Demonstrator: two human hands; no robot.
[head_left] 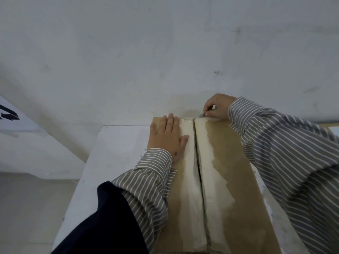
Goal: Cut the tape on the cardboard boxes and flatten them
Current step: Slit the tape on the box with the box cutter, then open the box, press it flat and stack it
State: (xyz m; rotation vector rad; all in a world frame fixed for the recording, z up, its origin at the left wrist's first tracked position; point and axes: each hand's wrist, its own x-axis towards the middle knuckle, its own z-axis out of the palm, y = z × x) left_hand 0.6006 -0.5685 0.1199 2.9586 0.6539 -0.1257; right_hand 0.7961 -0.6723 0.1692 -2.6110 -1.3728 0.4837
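Left hand (167,136) is pressing flat on brown cardboard box (229,180) w/ fingers straight; right hand (217,106) is gripping small green-handled cutter (205,114) at far seam end. Better keeping blade shallow, away from fingers.

Matt brown cardboard box (229,171) with torn whitish paper patches, striped cloth sleeves (293,153), rough grey wall (165,52)

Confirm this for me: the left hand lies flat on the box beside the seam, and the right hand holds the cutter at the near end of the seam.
Not quite. The left hand does lie flat on the box beside the seam, but the right hand holds the cutter at the far end of the seam, by the wall, not the near end. The head view shows it.
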